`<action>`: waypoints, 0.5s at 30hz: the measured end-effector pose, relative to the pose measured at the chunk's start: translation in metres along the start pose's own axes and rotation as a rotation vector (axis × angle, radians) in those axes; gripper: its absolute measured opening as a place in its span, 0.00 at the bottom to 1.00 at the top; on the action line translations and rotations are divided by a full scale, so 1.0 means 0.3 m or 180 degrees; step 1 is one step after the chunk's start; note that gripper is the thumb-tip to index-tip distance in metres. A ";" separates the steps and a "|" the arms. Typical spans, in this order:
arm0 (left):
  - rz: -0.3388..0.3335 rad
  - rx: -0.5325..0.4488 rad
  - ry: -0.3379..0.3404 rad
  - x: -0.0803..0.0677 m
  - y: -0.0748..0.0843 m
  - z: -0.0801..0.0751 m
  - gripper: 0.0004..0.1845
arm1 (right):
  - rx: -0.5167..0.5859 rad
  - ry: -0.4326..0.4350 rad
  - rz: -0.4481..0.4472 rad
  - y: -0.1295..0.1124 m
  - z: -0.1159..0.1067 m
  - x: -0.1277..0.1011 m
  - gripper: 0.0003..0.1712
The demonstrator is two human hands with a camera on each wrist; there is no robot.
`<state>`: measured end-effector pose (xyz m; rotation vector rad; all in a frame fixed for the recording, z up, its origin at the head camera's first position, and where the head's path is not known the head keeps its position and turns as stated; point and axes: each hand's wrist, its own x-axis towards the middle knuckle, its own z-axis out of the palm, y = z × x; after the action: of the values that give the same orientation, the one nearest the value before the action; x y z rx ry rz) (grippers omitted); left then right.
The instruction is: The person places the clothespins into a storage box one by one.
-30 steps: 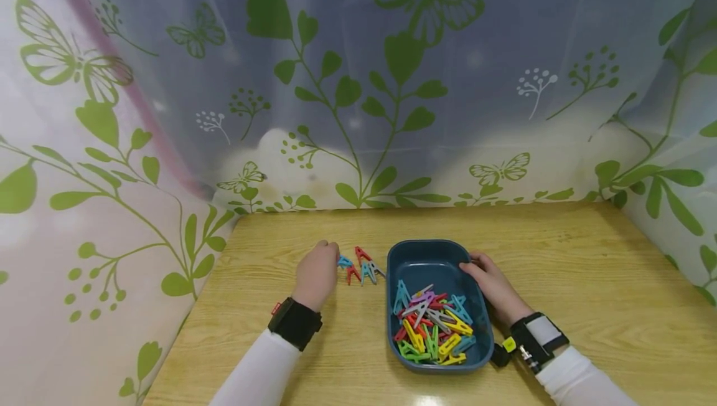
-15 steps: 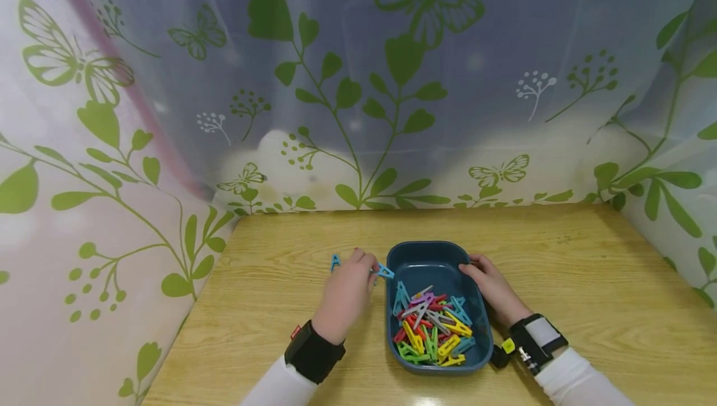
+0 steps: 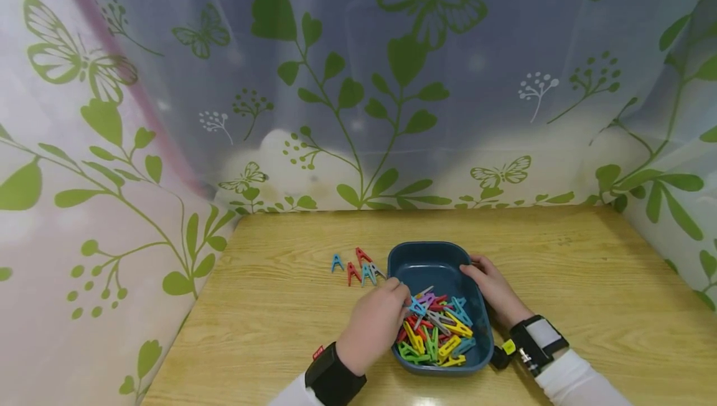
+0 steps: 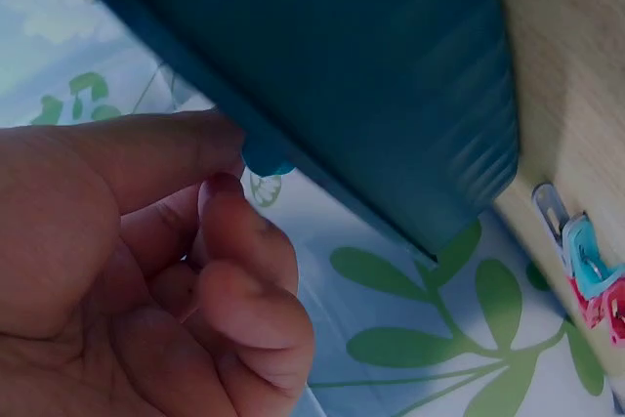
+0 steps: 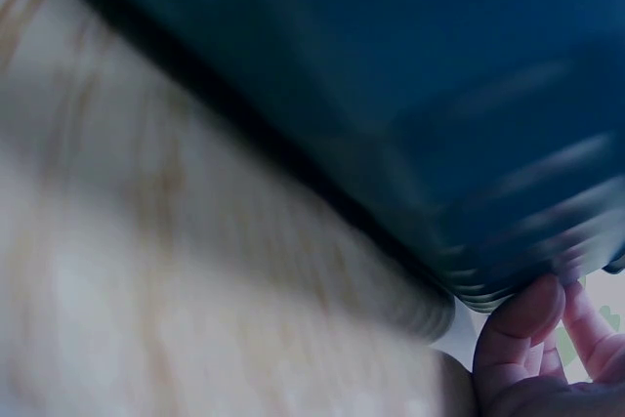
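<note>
My left hand [image 3: 378,322] reaches over the left rim of a dark blue plastic bin [image 3: 428,256] and pinches a blue clothespin [image 3: 416,306] between thumb and finger. In the left wrist view only a bit of that clothespin [image 4: 268,158] shows past the fingertips. Several clothespins [image 3: 448,347] in yellow, green, red, grey, purple and teal lie heaped in the bin's near part. With my right hand [image 3: 498,291] I grip the bin's right wall near its far corner; in the right wrist view the thumb [image 5: 527,319] presses against the bin's outside.
Left of the bin, several loose clothespins lie on the wooden table [image 3: 280,306]: a blue one [image 3: 337,263], two red ones [image 3: 353,274], a light blue one [image 3: 366,274] and a grey one [image 3: 378,271]. A leaf-and-butterfly patterned curtain [image 3: 358,82] encloses the table's back and sides.
My left hand has picked a blue clothespin from the table and carried it rightward and nearer to me, over the bin. The right hand has stayed on the bin.
</note>
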<state>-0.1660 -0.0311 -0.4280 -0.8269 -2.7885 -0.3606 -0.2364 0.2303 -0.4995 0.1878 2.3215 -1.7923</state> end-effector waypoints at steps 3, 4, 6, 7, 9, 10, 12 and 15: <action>0.0011 0.0035 -0.0025 -0.004 0.004 0.015 0.08 | -0.0003 -0.0008 -0.0007 0.002 -0.001 0.003 0.40; 0.0014 0.0039 -0.0025 -0.005 0.005 0.018 0.08 | 0.0001 -0.0013 -0.0009 0.003 -0.001 0.003 0.40; 0.0015 0.0038 -0.0017 -0.007 0.007 0.024 0.08 | -0.0001 -0.0018 -0.0007 0.003 -0.001 0.005 0.40; 0.0014 0.0045 -0.0010 -0.008 0.008 0.026 0.08 | -0.0005 -0.0019 -0.0005 0.003 -0.001 0.005 0.40; 0.0005 0.0044 0.0008 -0.009 0.010 0.029 0.08 | -0.0013 -0.0019 -0.0006 0.002 0.000 0.006 0.40; 0.0010 0.0041 0.0026 -0.009 0.011 0.030 0.08 | -0.0016 -0.0018 -0.0003 0.002 -0.001 0.006 0.40; 0.0025 0.0040 0.0047 -0.010 0.013 0.032 0.08 | -0.0014 -0.0018 0.0003 0.002 -0.001 0.005 0.40; 0.0063 0.0027 0.0070 -0.010 0.016 0.035 0.08 | -0.0015 -0.0020 0.0017 0.001 -0.003 0.003 0.41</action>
<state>-0.1623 -0.0257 -0.4378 -0.8430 -2.7576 -0.3522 -0.2372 0.2312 -0.4998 0.1872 2.3186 -1.7823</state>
